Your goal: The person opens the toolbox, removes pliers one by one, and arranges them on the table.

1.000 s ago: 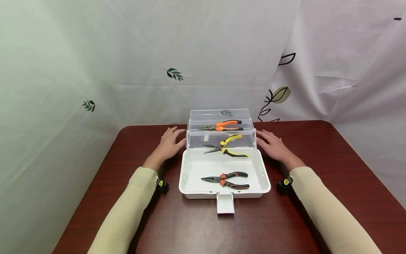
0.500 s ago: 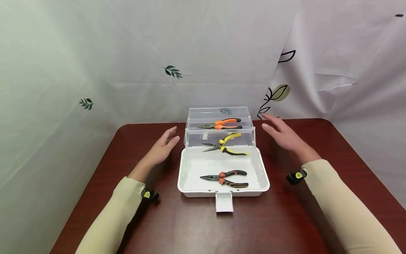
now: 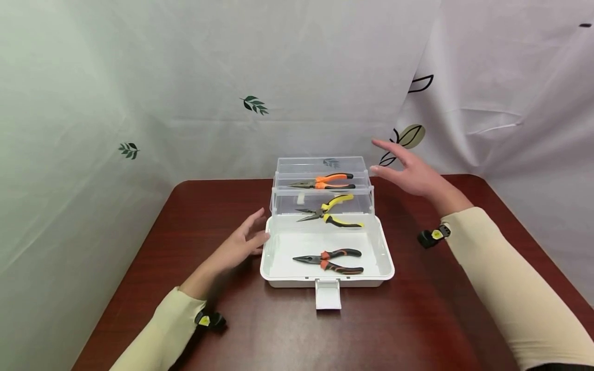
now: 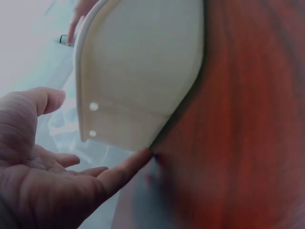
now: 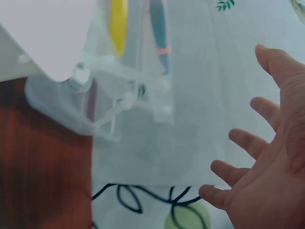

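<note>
A white toolbox [image 3: 284,283] stands unfolded on the table, its latch flap [image 3: 328,295] hanging at the front. In its bottom lie long-nose pliers with black and red handles [image 3: 343,269]. Yellow-and-black pliers [image 3: 344,223] rest in the lower clear tray, orange-and-black pliers [image 3: 331,178] in the upper one. My left hand [image 3: 235,250] is at the box's left side, fingers spread, thumb by the rim; in the left wrist view a fingertip reaches the lower edge of the side wall [image 4: 138,71]. Raised beyond the trays' right side, my right hand [image 3: 415,175] holds nothing, fingers extended.
The dark red table [image 3: 371,330] extends around the toolbox on both sides and in front. Behind it hangs a pale cloth [image 3: 325,77] with printed leaves, close to the table's back edge.
Both hands have left the sides of the trays. My left hand moved outward, then nearer along the box's left side; my right hand moved outward, then rose and came inward. The toolbox stays put.
</note>
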### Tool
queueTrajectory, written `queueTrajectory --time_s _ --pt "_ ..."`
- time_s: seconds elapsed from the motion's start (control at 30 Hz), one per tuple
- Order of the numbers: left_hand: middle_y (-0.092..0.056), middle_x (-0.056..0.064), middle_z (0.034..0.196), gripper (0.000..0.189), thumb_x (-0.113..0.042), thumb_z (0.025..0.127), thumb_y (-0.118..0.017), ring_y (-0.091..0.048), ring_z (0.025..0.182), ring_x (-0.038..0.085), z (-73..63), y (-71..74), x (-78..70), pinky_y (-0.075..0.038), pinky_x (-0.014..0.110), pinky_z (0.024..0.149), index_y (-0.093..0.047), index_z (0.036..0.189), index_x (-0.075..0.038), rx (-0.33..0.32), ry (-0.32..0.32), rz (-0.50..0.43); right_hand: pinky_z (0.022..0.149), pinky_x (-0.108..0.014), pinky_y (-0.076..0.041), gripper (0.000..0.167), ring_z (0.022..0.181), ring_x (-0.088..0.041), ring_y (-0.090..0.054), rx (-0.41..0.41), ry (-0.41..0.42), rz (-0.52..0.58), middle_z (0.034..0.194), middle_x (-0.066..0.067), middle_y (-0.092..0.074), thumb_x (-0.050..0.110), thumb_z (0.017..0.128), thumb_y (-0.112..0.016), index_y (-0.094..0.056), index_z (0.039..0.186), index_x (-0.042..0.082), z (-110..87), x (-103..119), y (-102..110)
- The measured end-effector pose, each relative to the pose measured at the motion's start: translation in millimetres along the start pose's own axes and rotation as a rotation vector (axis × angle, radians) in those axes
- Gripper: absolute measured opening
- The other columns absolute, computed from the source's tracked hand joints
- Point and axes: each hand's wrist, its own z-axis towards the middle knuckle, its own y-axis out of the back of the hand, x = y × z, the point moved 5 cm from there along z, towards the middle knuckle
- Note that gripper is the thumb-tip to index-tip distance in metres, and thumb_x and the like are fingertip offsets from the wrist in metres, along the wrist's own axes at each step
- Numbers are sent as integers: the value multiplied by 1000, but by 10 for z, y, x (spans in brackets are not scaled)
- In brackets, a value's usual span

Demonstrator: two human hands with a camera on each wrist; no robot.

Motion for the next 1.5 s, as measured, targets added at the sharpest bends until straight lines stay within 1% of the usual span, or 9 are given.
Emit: queueTrajectory --time_s 0.13,0.23,0.33,0.47,0.57,0.73,1.0,1.2,1.5 --pt "-20 20 166 80 -14 105 -61 -39 145 42 -68 -63 50 -57 45 91 -11 167 -13 12 18 -22 117 -62 -23 75 153 -29 -23 45 34 -40 166 2 -30 46 97 -71 -37 162 29 96 178 -6" --pt "-22 24 164 81 -11 104 -61 -38 144 46 -99 -91 72 -58 45 89 -11 167 -10 25 8 -50 116 -62 -26 74 152 -33 -26 95 31 -64 166 3 -31 48 96 -71 -38 161 32 164 277 -38" --pt "-24 24 164 78 -9 104 -61 -40 142 46 -116 -112 78 -58 44 88 -13 166 -10 39 -1 -82 115 -62 -28 73 151 -34 -29 140 29 -81 165 4 -33 50 95 -72 -40 159 34 229 356 -100" --pt "-26 23 164 75 -7 105 -59 -42 140 45 -126 -139 62 -57 45 90 -16 166 -9 60 -21 -117 116 -62 -27 71 150 -37 -30 192 53 -66 163 -1 -38 44 95 -75 -45 157 28 318 425 -225" --pt "-27 23 163 74 -7 105 -58 -44 138 45 -134 -151 59 -57 46 92 -16 166 -9 75 -30 -136 114 -62 -30 67 148 -39 -31 228 69 -49 160 -4 -42 37 96 -76 -49 155 23 374 454 -331" --pt "-28 24 163 73 -7 106 -57 -45 136 45 -143 -158 67 -57 45 92 -15 166 -10 86 -35 -164 111 -59 -37 63 143 -39 -40 260 77 -36 156 -5 -48 30 95 -78 -54 151 18 435 481 -476" --pt "-21 22 166 74 -7 106 -57 -38 143 45 -147 -164 80 -56 44 93 -15 166 -10 89 -38 -184 110 -56 -39 57 140 -37 -45 312 82 -20 151 -12 -53 23 97 -76 -57 148 10 486 501 -654" --pt "-22 22 165 73 -6 106 -56 -41 140 45 -135 -177 84 -57 45 92 -15 166 -11 94 -48 -194 109 -54 -41 52 137 -34 -49 322 78 -50 144 -16 -59 20 98 -74 -59 147 11 504 526 -689" --pt "-23 22 165 73 -7 106 -56 -43 139 46 -146 -182 80 -57 44 91 -16 167 -13 93 -51 -199 108 -54 -43 46 137 -40 -48 353 84 -103 143 -14 -59 13 100 -70 -60 145 8 569 616 -747"
